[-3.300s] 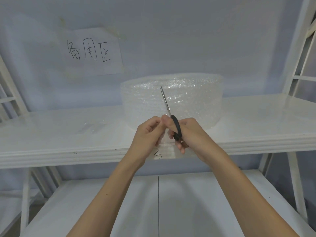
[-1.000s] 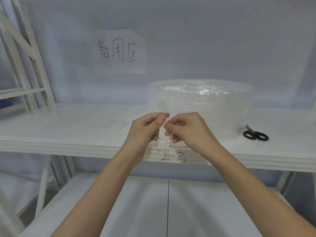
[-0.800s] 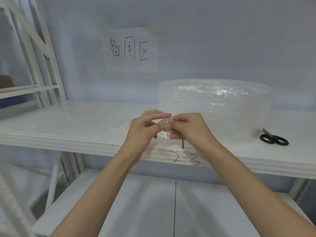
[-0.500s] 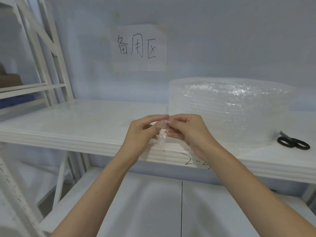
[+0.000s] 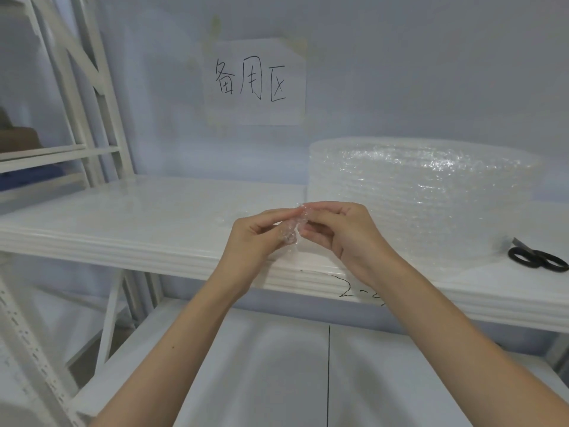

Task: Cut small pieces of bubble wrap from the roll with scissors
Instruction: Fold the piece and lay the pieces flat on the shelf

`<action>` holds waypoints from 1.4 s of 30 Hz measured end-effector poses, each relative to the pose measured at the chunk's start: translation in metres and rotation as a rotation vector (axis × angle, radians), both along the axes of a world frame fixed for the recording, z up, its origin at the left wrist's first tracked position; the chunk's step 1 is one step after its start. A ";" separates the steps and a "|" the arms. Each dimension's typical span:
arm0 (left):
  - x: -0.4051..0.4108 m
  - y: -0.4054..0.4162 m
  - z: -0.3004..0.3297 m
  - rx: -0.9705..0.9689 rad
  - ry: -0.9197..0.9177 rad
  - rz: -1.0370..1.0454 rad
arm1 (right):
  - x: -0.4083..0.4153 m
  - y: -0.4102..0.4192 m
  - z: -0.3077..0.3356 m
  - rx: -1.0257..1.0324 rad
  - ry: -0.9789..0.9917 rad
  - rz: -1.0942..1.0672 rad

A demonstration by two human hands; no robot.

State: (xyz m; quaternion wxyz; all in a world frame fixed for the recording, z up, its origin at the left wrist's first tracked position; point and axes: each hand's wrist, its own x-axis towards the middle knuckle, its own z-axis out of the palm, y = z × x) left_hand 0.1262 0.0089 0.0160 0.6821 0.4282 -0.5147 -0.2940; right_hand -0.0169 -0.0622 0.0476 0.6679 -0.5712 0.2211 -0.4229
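The white shelf (image 5: 138,217) runs off frame at both sides, with open surface toward 9 o'clock. The bubble wrap roll (image 5: 425,198) stands at 2 o'clock, its right side cut off. The black scissors (image 5: 537,260) lie at 3 o'clock, blades partly hidden behind the roll. The left hand (image 5: 255,238) and right hand (image 5: 348,232) both pinch a small bubble wrap piece (image 5: 294,226) in narrow fingers over the shelf's front edge; its outline is unclear.

The bubble wrap roll (image 5: 425,195) was clear, dotted with rows of glinting bubbles; the scissors (image 5: 537,260) had black handles; the shelf (image 5: 138,217) was glossy white; the paper sign (image 5: 254,81) was white with black handwritten characters; the wall (image 5: 431,72) was pale blue-grey.
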 end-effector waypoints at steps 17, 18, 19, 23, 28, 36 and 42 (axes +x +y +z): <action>-0.005 0.008 0.007 0.074 0.087 0.048 | 0.010 -0.004 0.000 -0.139 0.051 -0.163; -0.004 0.008 0.007 0.082 0.070 0.076 | 0.012 -0.003 0.000 -0.151 0.053 -0.170; -0.004 0.008 0.007 0.092 0.052 0.100 | 0.014 -0.003 0.000 -0.166 0.057 -0.182; 0.000 0.006 0.003 0.149 0.030 0.148 | 0.022 -0.004 -0.002 -0.228 0.071 -0.241; 0.004 0.005 0.001 0.180 0.022 0.149 | 0.030 -0.008 -0.005 -0.237 0.063 -0.249; 0.012 0.002 0.004 0.197 0.056 0.125 | 0.035 -0.017 -0.006 -0.264 0.073 -0.219; 0.023 0.004 0.007 0.228 0.035 0.147 | 0.051 -0.029 -0.006 -0.300 0.094 -0.235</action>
